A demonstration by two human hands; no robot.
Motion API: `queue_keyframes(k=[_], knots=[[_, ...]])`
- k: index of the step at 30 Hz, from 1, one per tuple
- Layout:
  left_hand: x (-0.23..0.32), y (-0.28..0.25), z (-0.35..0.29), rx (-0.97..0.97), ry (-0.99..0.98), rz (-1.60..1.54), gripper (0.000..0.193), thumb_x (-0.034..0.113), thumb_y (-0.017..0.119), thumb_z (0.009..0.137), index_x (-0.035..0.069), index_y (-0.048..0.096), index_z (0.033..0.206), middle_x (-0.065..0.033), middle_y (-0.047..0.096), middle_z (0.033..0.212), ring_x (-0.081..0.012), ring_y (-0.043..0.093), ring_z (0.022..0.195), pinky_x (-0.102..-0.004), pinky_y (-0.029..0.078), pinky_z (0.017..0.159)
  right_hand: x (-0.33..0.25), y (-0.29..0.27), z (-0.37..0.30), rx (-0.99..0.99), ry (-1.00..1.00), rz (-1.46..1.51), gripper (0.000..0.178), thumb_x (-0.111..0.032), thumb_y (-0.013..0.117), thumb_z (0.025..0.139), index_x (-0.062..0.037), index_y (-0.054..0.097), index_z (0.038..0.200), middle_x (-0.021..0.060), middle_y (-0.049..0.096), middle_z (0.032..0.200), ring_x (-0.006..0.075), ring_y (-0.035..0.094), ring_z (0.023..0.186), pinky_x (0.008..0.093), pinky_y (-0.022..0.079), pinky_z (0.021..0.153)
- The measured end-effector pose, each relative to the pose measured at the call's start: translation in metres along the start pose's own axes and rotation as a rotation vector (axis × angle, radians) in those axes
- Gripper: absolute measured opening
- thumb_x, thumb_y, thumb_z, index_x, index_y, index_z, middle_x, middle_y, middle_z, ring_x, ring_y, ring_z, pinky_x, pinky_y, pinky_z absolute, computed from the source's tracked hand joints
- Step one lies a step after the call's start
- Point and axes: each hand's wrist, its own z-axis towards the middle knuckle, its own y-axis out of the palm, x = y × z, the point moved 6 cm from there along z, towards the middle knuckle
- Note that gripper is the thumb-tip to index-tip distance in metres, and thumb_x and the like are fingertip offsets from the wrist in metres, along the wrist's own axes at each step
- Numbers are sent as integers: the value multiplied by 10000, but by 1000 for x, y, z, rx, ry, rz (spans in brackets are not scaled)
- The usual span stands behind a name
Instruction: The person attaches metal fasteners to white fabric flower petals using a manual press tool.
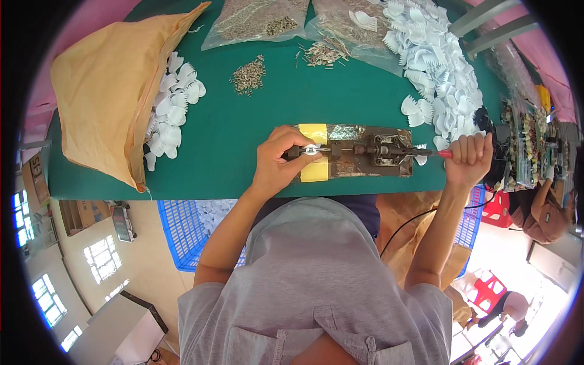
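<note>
My left hand [277,161] pinches a small white plastic piece [311,149] between thumb and fingers, at the left end of a metal push-clamp fixture [383,152]. Much of that piece is hidden by the fingers. The fixture is bolted to a dark base plate with yellow tape [314,171] around its left part. My right hand [469,159] is closed around the red handle [446,154] at the fixture's right end. A white toothed piece [421,159], like half of a hair claw clip, lies by the fixture's rod.
Toothed white pieces are heaped [435,67] at right and spill from a tan sack [100,91] at left. Small metal parts [248,76] and thin pins [326,53] lie on the green table [237,134] before clear bags [255,21]. Blue baskets [176,234] stand below.
</note>
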Motion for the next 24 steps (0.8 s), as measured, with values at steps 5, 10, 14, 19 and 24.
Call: queue_keyframes(k=[5,10,14,19,24], knots=[[-2,4,2,-31,-44,-44,223,27,891,773,42,737,933,-56,702,925,-196,630,932,-321,498,828,23,87,-27,-128,-510,-864,315,-213,612,1009,-77,623,725,-17,487,590,97,374,503,270,262,475],[-3,1,-4,-4,-73,-49,226,13,880,790,47,741,965,-59,717,972,-189,637,975,-324,503,850,24,70,-16,-71,-349,-495,452,-219,550,1091,-98,470,662,-43,341,525,93,304,488,282,226,452],[15,0,2,-31,18,-12,229,-16,874,783,35,738,960,-80,716,1010,-203,644,980,-332,516,851,3,0,-14,221,-216,-284,446,-265,518,1122,-114,465,706,-57,304,548,58,243,504,251,214,442],[71,-67,-16,86,162,-194,282,-79,866,734,17,701,942,-105,716,1021,-247,672,969,-368,536,843,12,-44,-8,164,-98,-85,340,-248,544,1119,-65,555,832,-34,361,600,69,281,528,245,266,447],[49,-174,-94,81,-360,250,400,30,914,694,55,733,1050,-65,717,1077,-194,665,1051,-335,498,959,9,-57,-5,207,-72,-123,350,-267,553,1118,-75,568,826,-43,359,585,58,270,506,235,249,436]])
